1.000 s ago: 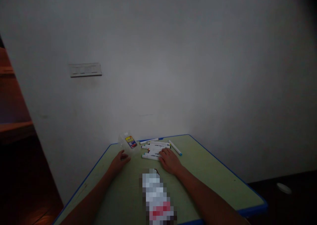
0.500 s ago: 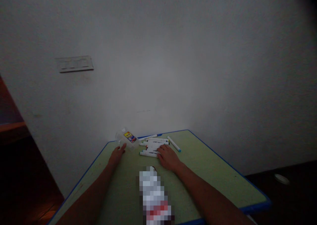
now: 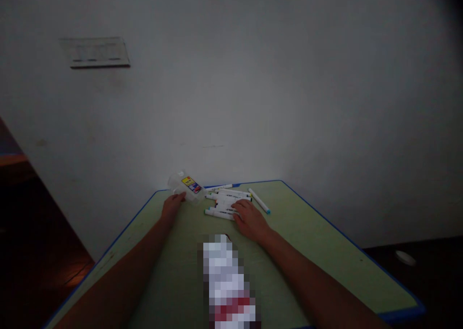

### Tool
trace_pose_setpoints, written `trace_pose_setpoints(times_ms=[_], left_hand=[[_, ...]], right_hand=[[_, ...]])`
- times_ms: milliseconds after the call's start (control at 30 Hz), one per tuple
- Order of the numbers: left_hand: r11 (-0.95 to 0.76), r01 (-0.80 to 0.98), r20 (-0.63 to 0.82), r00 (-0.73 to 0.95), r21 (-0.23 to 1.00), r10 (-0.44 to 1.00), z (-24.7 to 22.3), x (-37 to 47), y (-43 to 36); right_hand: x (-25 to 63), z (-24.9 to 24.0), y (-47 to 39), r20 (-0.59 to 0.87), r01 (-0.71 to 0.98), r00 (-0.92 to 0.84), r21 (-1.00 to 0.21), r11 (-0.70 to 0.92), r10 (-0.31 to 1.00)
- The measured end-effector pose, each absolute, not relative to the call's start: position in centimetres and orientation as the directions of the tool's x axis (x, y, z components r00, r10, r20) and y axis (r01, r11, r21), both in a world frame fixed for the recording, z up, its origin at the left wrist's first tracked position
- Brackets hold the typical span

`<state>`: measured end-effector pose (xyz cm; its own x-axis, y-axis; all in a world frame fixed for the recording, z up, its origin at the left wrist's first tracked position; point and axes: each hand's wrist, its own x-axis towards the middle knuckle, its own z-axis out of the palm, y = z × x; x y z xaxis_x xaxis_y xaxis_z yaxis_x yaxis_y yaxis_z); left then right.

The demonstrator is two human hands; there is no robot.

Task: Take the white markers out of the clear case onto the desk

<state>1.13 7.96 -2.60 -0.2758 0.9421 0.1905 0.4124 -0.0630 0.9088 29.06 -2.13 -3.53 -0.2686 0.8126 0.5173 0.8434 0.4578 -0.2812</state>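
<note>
Several white markers (image 3: pixel 223 203) lie in a rough row on the table, some with coloured caps or ends. Over their right ends curls my right hand (image 3: pixel 251 220), its fingers on the far side and its thumb by the nearest marker; the covered ends are hidden. A clear plastic case (image 3: pixel 177 182) with a yellow and blue label rests at the far left corner. My left hand (image 3: pixel 172 206) holds the case's near edge in its fingertips. One marker (image 3: pixel 259 201) with a light blue end lies apart, just right of my right hand.
The green table (image 3: pixel 318 252) has a blue edge and stands against a pale wall (image 3: pixel 246 102). A blurred-out object (image 3: pixel 227 276) with white and red parts is at the near middle, between my forearms. A wall panel (image 3: pixel 96 53) is at upper left.
The view has tilted down and shifted slightly, so the wall panel sits higher. My left fingers have drawn in at the case's edge. My right hand stays over the markers.
</note>
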Motion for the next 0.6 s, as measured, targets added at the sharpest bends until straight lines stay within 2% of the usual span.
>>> trace_pose_setpoints(times_ms=[133, 233, 333, 400, 433, 500, 533, 600], left_hand=[[0.027, 0.416, 0.122, -0.327, 0.909, 0.937, -1.8, 1.5, 6.5], [0.046, 0.41, 0.1, -0.329, 0.911, 0.939, -0.8, 1.5, 4.0], [-0.004, 0.397, 0.109, -0.243, 0.918, 0.964, 0.1, 0.9, -0.7], [-0.072, 0.393, 0.134, -0.133, 0.917, 0.982, 0.0, -0.2, -5.3], [-0.14, 0.435, 0.167, -0.025, 0.889, 0.986, -0.6, -0.8, -7.9], [-0.176, 0.486, 0.19, 0.021, 0.856, 0.981, -2.7, -2.0, -13.4], [-0.145, 0.495, 0.172, -0.008, 0.857, 0.985, -4.1, -2.4, -16.0], [-0.056, 0.521, 0.044, 0.035, 0.852, 0.998, -7.4, -2.9, -20.6]], right_hand=[[29.1, -1.6, -3.5, 0.571, 0.807, -0.24, -0.333, 0.489, 0.785], [29.6, -0.1, -7.5, 0.621, 0.767, -0.215, -0.369, 0.524, 0.754], [30.7, -0.9, -13.6, 0.65, 0.72, -0.207, -0.405, 0.564, 0.731], [31.5, -2.6, -17.1, 0.665, 0.65, -0.148, -0.493, 0.579, 0.732], [31.7, -3.6, -18.4, 0.649, 0.629, -0.15, -0.52, 0.579, 0.746], [31.8, -5.4, -19.9, 0.624, 0.601, -0.146, -0.561, 0.57, 0.768], [31.6, -6.1, -20.2, 0.609, 0.589, -0.155, -0.575, 0.567, 0.778], [30.7, -6.7, -20.2, 0.579, 0.572, -0.14, -0.614, 0.544, 0.803]])
